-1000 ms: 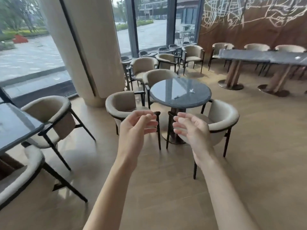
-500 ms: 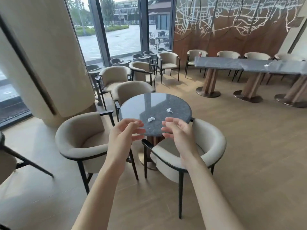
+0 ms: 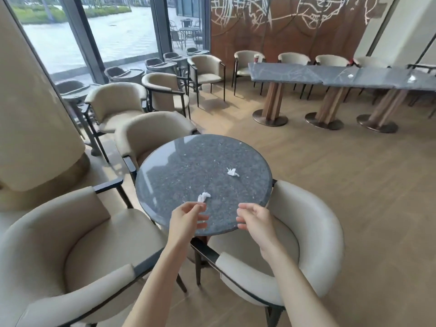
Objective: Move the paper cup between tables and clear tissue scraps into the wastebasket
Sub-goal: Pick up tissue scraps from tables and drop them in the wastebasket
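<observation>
Two white tissue scraps lie on the round dark stone table (image 3: 188, 161): one (image 3: 203, 196) near its front edge, one (image 3: 232, 172) further right. My left hand (image 3: 187, 219) hovers over the table's near edge, fingertips just short of the nearer scraps, fingers loosely curled and holding nothing. My right hand (image 3: 256, 219) hangs beside it at the rim, fingers relaxed and empty. A red paper cup (image 3: 256, 58) stands at the left end of the long grey table (image 3: 295, 73) at the back right. More white scraps (image 3: 350, 76) lie on that long table. No wastebasket shows.
Beige armchairs ring the round table: one (image 3: 70, 251) at my near left, one (image 3: 295, 244) at my near right, two behind. A thick column (image 3: 30, 102) stands at left. Open wooden floor (image 3: 342, 185) stretches right toward the long table's pedestal bases.
I have walked up to the round table; it has grown from a distant spot to directly below my hands. Both hands have lowered over its near edge, the left nearing a scrap.
</observation>
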`<state>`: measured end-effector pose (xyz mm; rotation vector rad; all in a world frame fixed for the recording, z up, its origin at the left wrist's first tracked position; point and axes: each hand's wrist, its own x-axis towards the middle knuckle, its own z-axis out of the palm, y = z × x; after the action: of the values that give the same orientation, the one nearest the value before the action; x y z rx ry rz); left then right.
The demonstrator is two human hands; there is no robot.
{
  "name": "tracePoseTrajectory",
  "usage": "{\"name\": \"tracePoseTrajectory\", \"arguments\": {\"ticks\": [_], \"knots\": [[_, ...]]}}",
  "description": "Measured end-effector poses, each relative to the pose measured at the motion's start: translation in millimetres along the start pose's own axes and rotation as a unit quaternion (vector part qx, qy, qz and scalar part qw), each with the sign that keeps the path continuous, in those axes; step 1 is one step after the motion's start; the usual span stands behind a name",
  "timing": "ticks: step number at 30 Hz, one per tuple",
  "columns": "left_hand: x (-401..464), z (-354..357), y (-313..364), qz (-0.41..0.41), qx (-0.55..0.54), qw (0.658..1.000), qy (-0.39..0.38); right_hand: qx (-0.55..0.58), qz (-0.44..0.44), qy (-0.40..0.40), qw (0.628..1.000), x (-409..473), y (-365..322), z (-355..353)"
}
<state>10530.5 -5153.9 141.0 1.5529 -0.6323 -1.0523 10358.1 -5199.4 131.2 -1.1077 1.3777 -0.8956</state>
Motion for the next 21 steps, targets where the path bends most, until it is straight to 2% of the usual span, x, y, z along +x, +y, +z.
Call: {"name": "tracePoseTrajectory", "arguments": {"ticks": [8, 14, 18, 21], "knots": [[163.6, -10.1, -21.1, -0.054, 0.153, 0.985, -0.056, -0.06, 0.069, 0.028, 0.995, 121.2, 3.9, 67.7], [249.5, 14.3, -45.3, -0.041, 0.268, 0.958, -0.091, -0.209, 0.079, 0.002, 0.975, 223.2, 14.3, 82.5], [307.9, 35.3, -69.4, -0.007, 0.418, 0.899, -0.128, -0.323, 0.047, -0.032, 0.945, 306.7, 23.0, 90.1], [342.7, 45.6, -94.3, -0.023, 0.517, 0.832, -0.199, -0.367, 0.036, -0.039, 0.929, 360.9, 31.1, 92.0]]}}
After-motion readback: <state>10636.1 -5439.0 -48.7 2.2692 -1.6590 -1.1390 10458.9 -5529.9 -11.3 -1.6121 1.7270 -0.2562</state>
